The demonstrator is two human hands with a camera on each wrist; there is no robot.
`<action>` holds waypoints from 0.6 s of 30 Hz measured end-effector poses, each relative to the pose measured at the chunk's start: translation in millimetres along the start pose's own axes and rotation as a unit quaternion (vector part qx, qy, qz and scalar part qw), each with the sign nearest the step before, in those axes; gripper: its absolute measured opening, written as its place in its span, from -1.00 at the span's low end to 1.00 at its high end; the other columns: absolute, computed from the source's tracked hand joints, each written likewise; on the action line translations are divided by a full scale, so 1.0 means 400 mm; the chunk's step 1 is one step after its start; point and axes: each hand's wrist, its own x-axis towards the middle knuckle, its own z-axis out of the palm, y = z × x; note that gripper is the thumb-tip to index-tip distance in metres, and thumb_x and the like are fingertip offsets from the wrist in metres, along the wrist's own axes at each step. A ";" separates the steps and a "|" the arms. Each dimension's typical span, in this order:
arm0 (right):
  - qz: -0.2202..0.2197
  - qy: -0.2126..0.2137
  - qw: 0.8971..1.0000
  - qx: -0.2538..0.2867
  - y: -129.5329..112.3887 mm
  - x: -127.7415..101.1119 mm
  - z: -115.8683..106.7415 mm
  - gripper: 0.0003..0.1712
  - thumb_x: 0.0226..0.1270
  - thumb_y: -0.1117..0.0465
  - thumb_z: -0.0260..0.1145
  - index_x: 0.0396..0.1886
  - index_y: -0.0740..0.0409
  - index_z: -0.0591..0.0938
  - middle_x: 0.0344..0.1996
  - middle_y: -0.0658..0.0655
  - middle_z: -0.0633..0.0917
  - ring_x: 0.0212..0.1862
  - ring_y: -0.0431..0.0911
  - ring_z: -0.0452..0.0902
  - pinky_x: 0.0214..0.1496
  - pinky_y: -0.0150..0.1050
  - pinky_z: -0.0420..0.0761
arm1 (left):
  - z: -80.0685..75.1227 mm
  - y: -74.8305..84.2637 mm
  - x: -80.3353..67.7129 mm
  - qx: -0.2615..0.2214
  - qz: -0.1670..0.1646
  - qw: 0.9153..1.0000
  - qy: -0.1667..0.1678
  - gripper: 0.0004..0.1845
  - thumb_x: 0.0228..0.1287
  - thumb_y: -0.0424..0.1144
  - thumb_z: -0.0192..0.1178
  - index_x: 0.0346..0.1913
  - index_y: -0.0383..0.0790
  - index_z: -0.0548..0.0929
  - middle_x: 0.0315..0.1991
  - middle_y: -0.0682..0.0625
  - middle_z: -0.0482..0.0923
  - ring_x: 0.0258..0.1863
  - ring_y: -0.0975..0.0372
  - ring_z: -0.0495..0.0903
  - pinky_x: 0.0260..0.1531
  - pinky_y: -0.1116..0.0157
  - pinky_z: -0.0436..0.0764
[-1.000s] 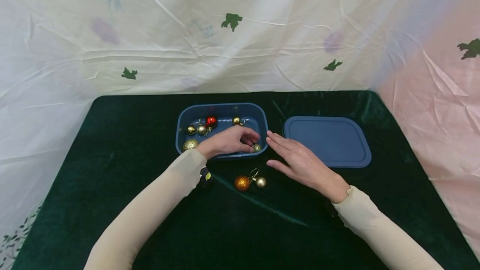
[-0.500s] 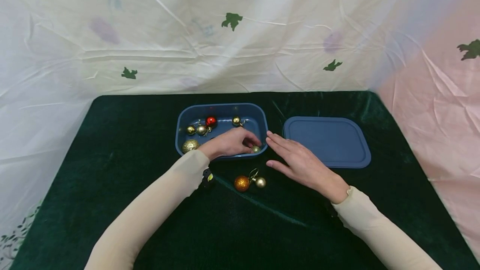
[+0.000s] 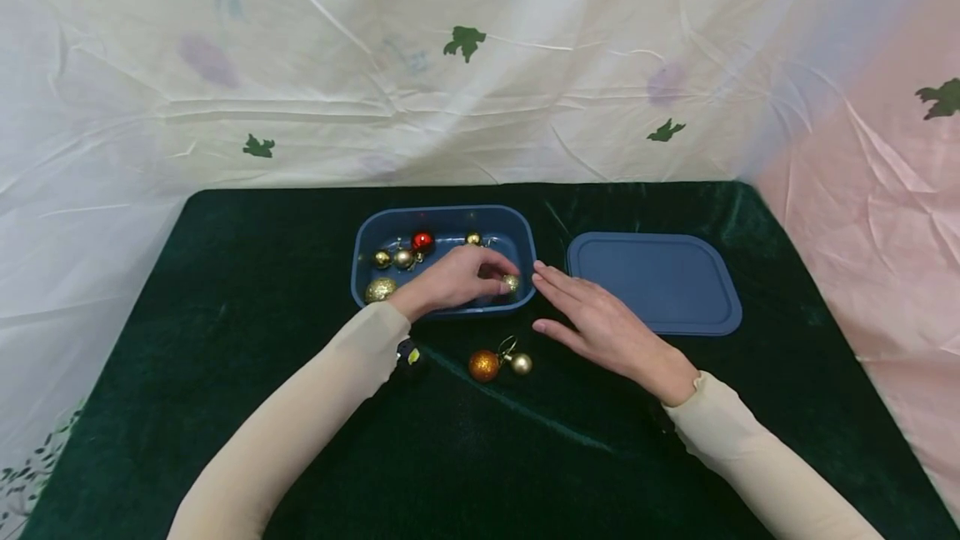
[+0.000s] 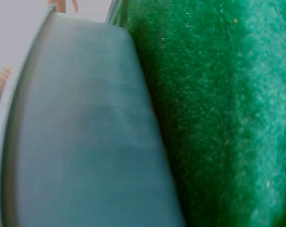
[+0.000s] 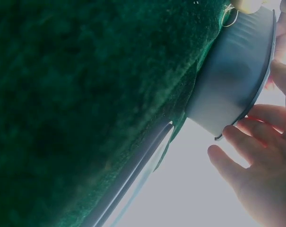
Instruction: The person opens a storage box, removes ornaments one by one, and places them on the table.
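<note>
A counter (image 3: 225, 340) draped in dark green velvet fills the lower half of the head view; a long crease runs across the cloth. Behind and to both sides hangs a wrinkled white sheet (image 3: 480, 90), printed with 4 small green leaf shapes (image 3: 463, 42) and faint purple blotches. The sheet's far right part glows pinkish. Light is soft and even, with mild sheen on the velvet. No floor or window shows.
</note>
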 end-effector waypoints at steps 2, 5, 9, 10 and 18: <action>0.001 0.001 1.000 -0.001 0.001 0.000 0.000 -0.25 0.56 -0.08 0.27 0.56 0.19 0.37 0.60 0.16 0.23 0.49 0.12 0.35 0.44 0.21 0.39 | -0.004 0.001 -0.009 -0.009 0.007 1.000 0.015 -0.65 0.46 -0.22 0.29 0.23 -0.20 0.70 0.07 -0.01 0.71 0.08 0.20 0.66 0.20 0.17 0.58; 0.002 0.003 1.000 -0.003 0.002 0.000 -0.001 -0.25 0.56 -0.08 0.27 0.56 0.20 0.37 0.60 0.16 0.24 0.49 0.11 0.35 0.44 0.21 0.38 | -0.010 0.002 -0.022 -0.017 0.025 0.999 0.036 -0.65 0.46 -0.21 0.30 0.23 -0.22 0.70 0.07 0.00 0.70 0.06 0.21 0.65 0.21 0.17 0.59; 0.003 0.002 1.000 -0.001 0.003 0.000 -0.002 -0.26 0.56 -0.07 0.27 0.56 0.20 0.37 0.60 0.17 0.25 0.49 0.11 0.34 0.44 0.21 0.38 | -0.014 0.001 -0.039 -0.028 0.047 0.997 0.062 -0.63 0.48 -0.18 0.29 0.24 -0.24 0.69 0.10 0.00 0.68 0.06 0.22 0.64 0.22 0.18 0.59; 0.005 0.002 1.000 0.000 0.004 0.000 -0.002 -0.26 0.57 -0.07 0.27 0.56 0.20 0.37 0.60 0.16 0.24 0.50 0.11 0.34 0.45 0.21 0.38 | -0.015 0.001 -0.045 -0.031 0.050 0.996 0.068 -0.63 0.48 -0.17 0.29 0.24 -0.23 0.69 0.10 0.00 0.68 0.06 0.22 0.63 0.21 0.18 0.59; 0.015 -0.005 1.000 0.003 0.006 0.001 -0.004 -0.25 0.58 -0.10 0.25 0.57 0.18 0.36 0.61 0.14 0.22 0.51 0.11 0.32 0.46 0.22 0.36 | -0.026 0.013 -0.092 -0.065 0.047 0.989 0.122 -0.62 0.47 -0.14 0.29 0.28 -0.11 0.67 0.14 0.02 0.65 0.10 0.22 0.62 0.16 0.18 0.62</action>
